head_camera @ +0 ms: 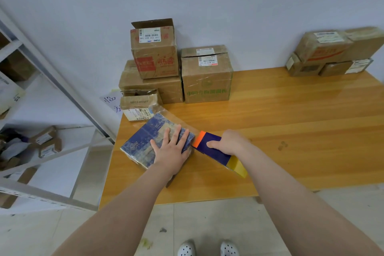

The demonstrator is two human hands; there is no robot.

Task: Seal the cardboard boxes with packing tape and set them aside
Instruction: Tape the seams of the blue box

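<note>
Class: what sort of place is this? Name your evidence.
Probably a parcel packing room: labelled cardboard boxes stacked on a wooden table, metal shelving holding more parcels, a tape dispenser.

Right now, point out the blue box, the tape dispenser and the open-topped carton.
blue box point(139, 139): head view, bare top face.
tape dispenser point(219, 157): head view, dark blue body.
open-topped carton point(154, 58): head view, front face.

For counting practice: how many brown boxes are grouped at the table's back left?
4: open box atop a wide box, green-printed box right of them, small box in front. More may hide behind.
</note>
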